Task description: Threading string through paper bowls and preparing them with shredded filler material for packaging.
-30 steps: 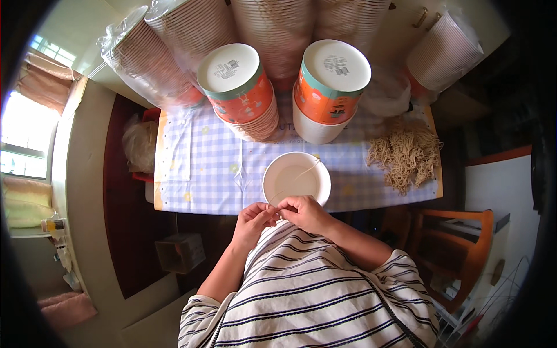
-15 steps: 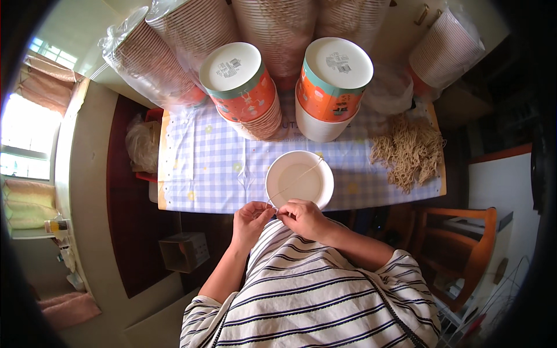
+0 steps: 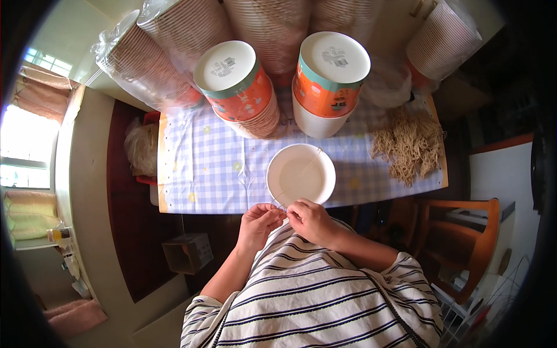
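Note:
A white round paper tub (image 3: 329, 174) stands open side up at the table's near edge. A thin beige string (image 3: 283, 192) crosses its mouth from the far right rim down to my fingers. My left hand (image 3: 257, 225) pinches the string just off the near rim. Beside it, my right hand (image 3: 313, 222) is closed too, its fingertips pressed together at the same spot. Whether a knot or loop lies between the fingertips is too small to tell.
Two stacks of upside-down orange and green paper tubs, the left stack (image 3: 242, 107) and the right stack (image 3: 326, 95), stand behind. Plastic-wrapped tub stacks (image 3: 145, 58) line the back. A tangled heap of beige strings (image 3: 407, 145) lies at right on the checked tablecloth (image 3: 220, 168). A wooden chair (image 3: 484, 249) is at right.
Both hands have shifted slightly right and remain close together at the string. The view has shifted a little; the tub stays at the near edge.

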The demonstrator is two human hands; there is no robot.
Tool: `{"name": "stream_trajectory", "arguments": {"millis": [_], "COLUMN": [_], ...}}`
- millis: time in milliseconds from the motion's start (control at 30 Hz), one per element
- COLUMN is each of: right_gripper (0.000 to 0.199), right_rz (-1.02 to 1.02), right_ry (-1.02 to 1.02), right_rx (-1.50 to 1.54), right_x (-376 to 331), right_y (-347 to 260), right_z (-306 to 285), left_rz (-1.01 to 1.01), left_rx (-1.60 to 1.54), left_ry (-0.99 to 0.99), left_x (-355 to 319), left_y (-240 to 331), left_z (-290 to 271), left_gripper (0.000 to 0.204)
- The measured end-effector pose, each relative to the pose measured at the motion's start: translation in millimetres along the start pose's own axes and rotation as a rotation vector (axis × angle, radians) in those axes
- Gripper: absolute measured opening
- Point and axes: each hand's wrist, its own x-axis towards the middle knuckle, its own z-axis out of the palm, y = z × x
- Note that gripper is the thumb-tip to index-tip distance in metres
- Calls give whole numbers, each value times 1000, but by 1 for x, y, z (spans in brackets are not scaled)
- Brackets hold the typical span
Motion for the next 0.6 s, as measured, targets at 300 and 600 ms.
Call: {"name": "stream_trajectory", "arguments": {"millis": [300,600], "right_gripper": [10,8], "right_rz": [-72,-17], "right_ry": [128,114], "right_rx": [-226,-223], "right_x": [-7,-16], "right_y": [15,38], "right_z": [-4,10], "left_rz": [188,294], "left_rx": [278,561], "left_ry": [69,109], "left_x": [11,9], "left_y": [-21,-27], "left_z": [10,5], "left_gripper": [7,10]}}
